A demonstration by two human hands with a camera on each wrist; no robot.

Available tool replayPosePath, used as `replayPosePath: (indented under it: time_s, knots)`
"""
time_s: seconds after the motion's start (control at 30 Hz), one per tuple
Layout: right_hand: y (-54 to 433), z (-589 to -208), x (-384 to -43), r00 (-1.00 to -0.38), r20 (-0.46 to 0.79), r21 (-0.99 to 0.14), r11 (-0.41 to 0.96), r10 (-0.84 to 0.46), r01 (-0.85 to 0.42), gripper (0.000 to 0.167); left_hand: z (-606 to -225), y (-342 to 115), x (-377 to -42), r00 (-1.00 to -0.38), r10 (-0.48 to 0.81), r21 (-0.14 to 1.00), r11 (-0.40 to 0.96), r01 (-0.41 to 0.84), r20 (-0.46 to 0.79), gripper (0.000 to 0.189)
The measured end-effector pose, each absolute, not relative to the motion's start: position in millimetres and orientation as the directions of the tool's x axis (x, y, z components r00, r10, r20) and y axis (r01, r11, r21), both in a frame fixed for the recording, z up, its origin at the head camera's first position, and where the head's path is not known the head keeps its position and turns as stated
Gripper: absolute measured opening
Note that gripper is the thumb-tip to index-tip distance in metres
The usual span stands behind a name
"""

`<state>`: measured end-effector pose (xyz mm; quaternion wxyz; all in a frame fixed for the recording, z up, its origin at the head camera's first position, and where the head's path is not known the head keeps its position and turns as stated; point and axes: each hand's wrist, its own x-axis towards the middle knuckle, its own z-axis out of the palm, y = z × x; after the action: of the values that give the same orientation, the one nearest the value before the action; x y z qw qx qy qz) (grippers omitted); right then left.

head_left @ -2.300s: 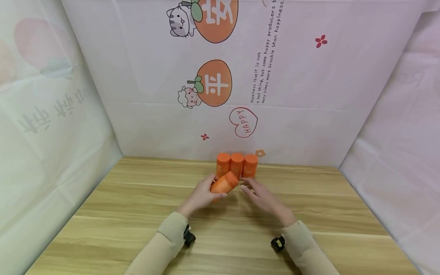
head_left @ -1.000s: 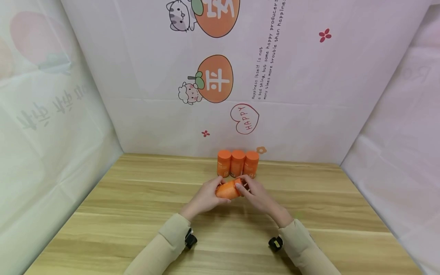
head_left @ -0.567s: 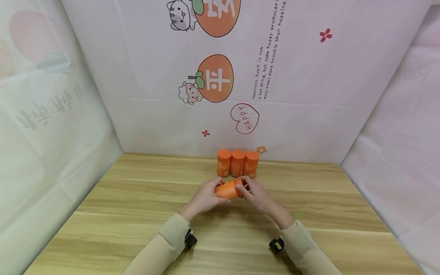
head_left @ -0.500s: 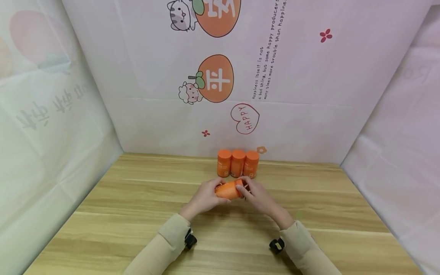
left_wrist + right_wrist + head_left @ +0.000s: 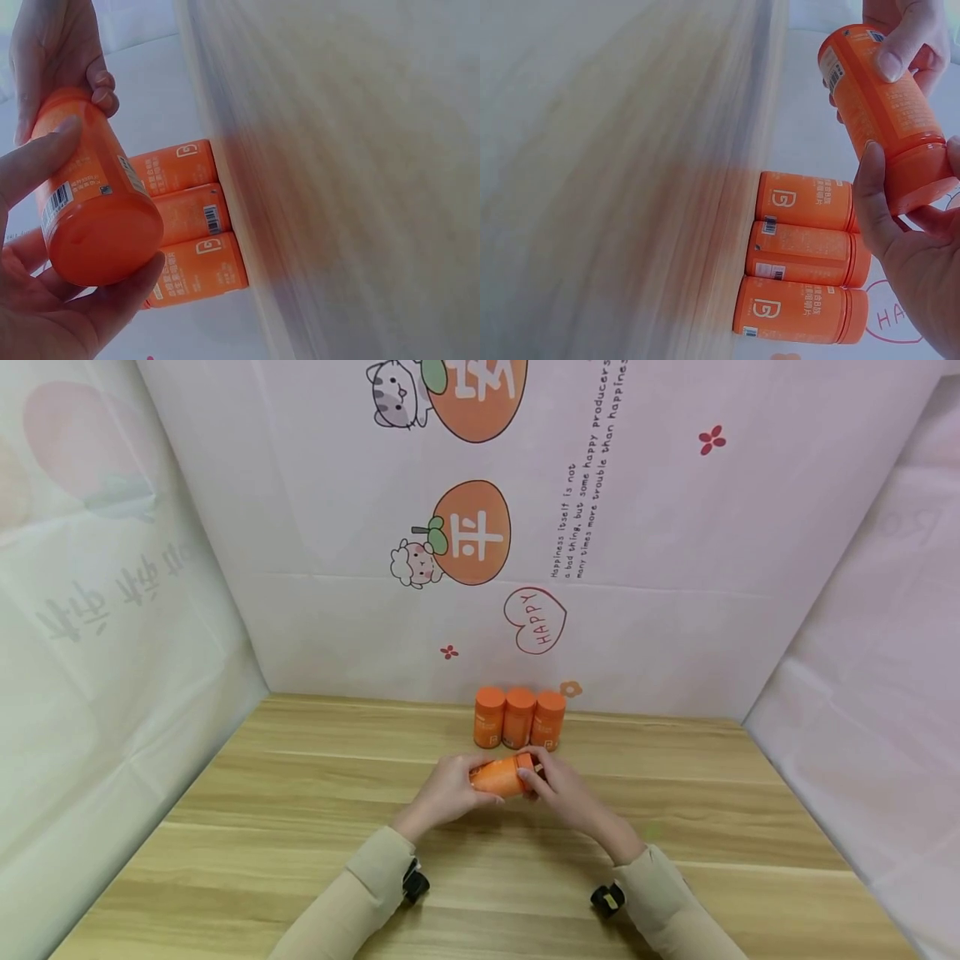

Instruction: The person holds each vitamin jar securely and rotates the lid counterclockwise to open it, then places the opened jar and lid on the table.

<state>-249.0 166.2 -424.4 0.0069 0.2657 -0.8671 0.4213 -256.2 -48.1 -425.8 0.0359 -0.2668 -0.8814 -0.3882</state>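
Observation:
Both hands hold one orange supplement bottle (image 5: 497, 778), lying nearly sideways above the table with its cap toward the right. My left hand (image 5: 446, 789) grips the body near the base, fingers and thumb wrapped round it. At the other end my right hand (image 5: 567, 795) grips the orange cap (image 5: 916, 178) between thumb and fingers. The cap sits on the bottle. In the left wrist view the bottle's base (image 5: 107, 240) faces the camera. Just behind the hands stand three matching bottles, left (image 5: 489, 720), middle (image 5: 518, 720) and right (image 5: 548, 722), upright in a tight row.
The wood-grain table (image 5: 300, 827) runs back to a white printed cloth wall (image 5: 637, 635), close behind the standing bottles. White cloth also hangs at the left (image 5: 112, 693) and right (image 5: 862, 693) sides. Each wrist carries a small black camera.
Earlier the left hand held the tilted bottle alone, overlapping the row. The bottle has since come nearer and flatter, and the right hand has taken its cap. Lately only slight shifts.

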Motion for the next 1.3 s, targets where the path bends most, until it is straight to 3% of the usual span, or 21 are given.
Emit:
replayPosePath:
  time_s: [0.47,1.03,1.3]
  knots:
    - [169.5,-422.2,-245.9,-0.827,0.302,-0.699,0.48,-0.474,-0.53,0.033,-422.9,-48.2,-257.7,-0.812,0.474,0.573,0.581,0.579,0.34,0.052]
    - [172.6,-424.1,-243.2,-0.822,0.335,-0.658,0.51,-0.46,-0.554,0.034,-424.4,-47.2,-260.9,-0.787,0.505,0.556,0.563,0.611,0.355,0.051]
    - [172.6,-422.8,-241.6,-0.783,0.391,-0.566,0.544,-0.485,-0.619,0.036,-426.1,-51.4,-262.5,-0.799,0.524,0.689,0.462,0.559,0.296,0.052]
